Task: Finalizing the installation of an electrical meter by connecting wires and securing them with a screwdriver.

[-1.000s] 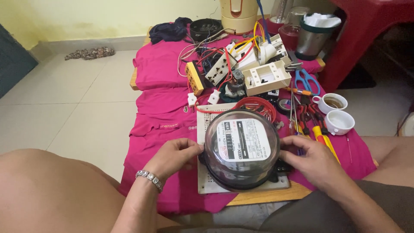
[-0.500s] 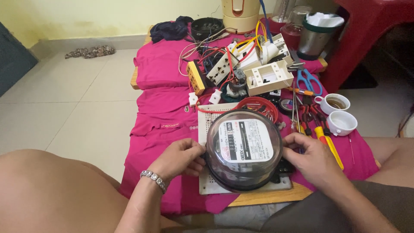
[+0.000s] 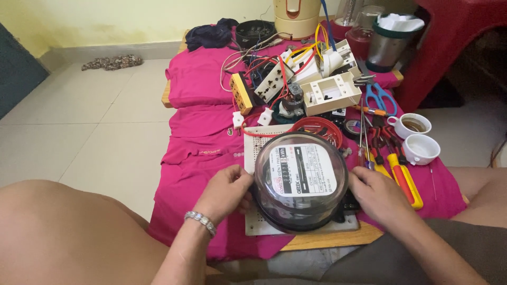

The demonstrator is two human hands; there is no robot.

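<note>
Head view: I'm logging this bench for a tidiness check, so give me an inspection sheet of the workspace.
Surface: low board draped in pink cloth.
Job's things: round meter with clear dome, on a white perforated base.
Clutter: screwdrivers, blue scissors, two cups, white box, sockets.
Grippers: left hand and right hand grip the meter's sides.
Cables: red, yellow and white wires tangled behind the meter.
Surroundings: tiled floor, red stool, yellow wall.
</note>
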